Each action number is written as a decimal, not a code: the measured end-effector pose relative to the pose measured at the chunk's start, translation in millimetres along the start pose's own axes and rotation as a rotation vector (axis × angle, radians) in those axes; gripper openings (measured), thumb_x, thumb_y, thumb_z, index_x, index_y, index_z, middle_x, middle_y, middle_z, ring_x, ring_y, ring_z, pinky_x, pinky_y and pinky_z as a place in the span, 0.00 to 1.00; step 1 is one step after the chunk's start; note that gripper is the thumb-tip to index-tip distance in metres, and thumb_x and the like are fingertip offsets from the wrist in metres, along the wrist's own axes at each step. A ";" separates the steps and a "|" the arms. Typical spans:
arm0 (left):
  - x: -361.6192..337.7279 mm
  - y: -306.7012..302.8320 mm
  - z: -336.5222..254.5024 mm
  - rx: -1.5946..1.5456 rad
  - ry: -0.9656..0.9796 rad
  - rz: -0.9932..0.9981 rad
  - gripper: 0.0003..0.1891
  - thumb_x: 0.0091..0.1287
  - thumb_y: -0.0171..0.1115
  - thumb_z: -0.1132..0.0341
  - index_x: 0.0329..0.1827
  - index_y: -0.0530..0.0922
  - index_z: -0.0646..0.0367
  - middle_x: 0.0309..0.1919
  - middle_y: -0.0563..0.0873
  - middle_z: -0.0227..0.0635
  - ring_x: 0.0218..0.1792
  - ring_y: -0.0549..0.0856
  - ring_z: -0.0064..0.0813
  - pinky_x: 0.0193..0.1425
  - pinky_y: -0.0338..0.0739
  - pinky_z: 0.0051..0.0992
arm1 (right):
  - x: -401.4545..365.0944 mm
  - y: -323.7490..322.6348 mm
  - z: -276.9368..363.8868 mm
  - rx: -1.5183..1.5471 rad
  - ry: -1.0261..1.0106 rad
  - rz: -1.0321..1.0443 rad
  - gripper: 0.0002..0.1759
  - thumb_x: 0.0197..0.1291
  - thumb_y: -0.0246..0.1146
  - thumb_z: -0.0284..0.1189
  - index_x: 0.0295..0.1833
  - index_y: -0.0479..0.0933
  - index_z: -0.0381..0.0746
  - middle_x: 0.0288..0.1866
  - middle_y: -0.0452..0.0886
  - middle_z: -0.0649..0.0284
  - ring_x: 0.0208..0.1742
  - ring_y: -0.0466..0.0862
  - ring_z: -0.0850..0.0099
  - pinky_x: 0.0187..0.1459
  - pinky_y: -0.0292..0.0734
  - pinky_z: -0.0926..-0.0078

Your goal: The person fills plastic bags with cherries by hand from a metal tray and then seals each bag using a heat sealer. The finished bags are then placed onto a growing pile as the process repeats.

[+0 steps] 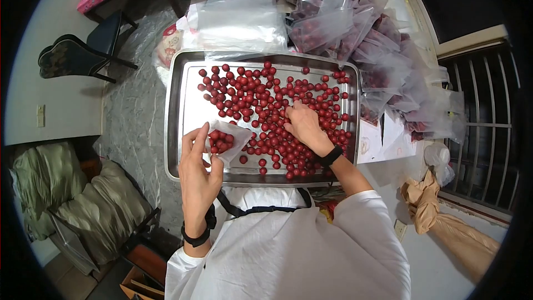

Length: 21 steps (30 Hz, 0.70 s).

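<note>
Many small, round, dark red balls lie loose across a shallow metal tray in front of me. My left hand grips a clear plastic bag by its side, over the tray's near left part. Inside that bag sits a cluster of red balls. Right of centre, my right hand reaches down among the loose balls, its fingers curled around some of them. Its fingertips are partly hidden, so how many balls it holds does not show.
A stack of flat clear bags lies beyond the tray. Filled plastic bags are heaped at the back and right. A dark chair stands at left, and a barred window is at right.
</note>
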State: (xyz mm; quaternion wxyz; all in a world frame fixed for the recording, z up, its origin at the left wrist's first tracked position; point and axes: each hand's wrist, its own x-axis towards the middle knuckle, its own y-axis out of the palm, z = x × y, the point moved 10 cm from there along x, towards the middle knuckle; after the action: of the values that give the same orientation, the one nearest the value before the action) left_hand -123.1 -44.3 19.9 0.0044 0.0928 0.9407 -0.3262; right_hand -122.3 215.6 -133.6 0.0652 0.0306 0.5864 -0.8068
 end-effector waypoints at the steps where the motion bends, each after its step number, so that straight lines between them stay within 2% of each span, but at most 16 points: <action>1: -0.1 -0.2 -0.1 0.005 0.002 -0.003 0.35 0.55 0.55 0.78 0.71 0.76 0.56 0.59 0.77 0.39 0.43 0.82 0.24 0.37 0.80 0.22 | 0.4 3.6 2.5 -0.033 -0.022 -0.023 0.15 0.46 0.75 0.30 0.38 0.81 0.35 0.44 0.78 0.52 0.47 0.82 0.55 0.45 0.80 0.57; 8: 0.9 0.5 -3.6 0.007 0.002 0.003 0.34 0.55 0.57 0.78 0.71 0.76 0.56 0.59 0.78 0.39 0.43 0.82 0.25 0.37 0.80 0.23 | 1.4 1.9 2.1 -0.131 -0.006 -0.044 0.14 0.47 0.74 0.29 0.39 0.83 0.36 0.45 0.77 0.54 0.48 0.81 0.57 0.47 0.78 0.59; 10: 1.1 0.1 -9.0 0.015 0.042 -0.001 0.33 0.54 0.56 0.81 0.69 0.75 0.63 0.58 0.78 0.44 0.42 0.85 0.31 0.33 0.81 0.26 | 0.9 1.8 1.5 -0.092 -0.024 -0.014 0.13 0.47 0.74 0.28 0.39 0.83 0.35 0.45 0.77 0.54 0.49 0.80 0.57 0.49 0.76 0.58; 20: 0.8 1.0 -8.4 0.023 0.045 0.000 0.34 0.53 0.55 0.81 0.70 0.75 0.63 0.58 0.78 0.43 0.42 0.84 0.31 0.34 0.81 0.27 | -3.6 6.0 -12.0 0.030 -0.013 -0.037 0.13 0.47 0.73 0.29 0.39 0.83 0.38 0.47 0.76 0.53 0.52 0.80 0.56 0.50 0.76 0.55; 21: 0.2 1.6 -6.6 0.010 0.026 0.010 0.34 0.54 0.56 0.80 0.70 0.75 0.60 0.58 0.78 0.42 0.42 0.83 0.29 0.36 0.81 0.25 | -3.4 4.7 -13.6 0.067 -0.002 -0.049 0.13 0.47 0.73 0.30 0.39 0.83 0.38 0.46 0.77 0.54 0.50 0.80 0.56 0.48 0.77 0.55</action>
State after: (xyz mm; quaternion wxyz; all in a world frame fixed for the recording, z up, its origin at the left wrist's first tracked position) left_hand -122.7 -38.9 24.1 -0.0066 0.1016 0.9387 -0.3294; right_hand -118.6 227.3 -141.9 0.0450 0.0178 0.5596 -0.8273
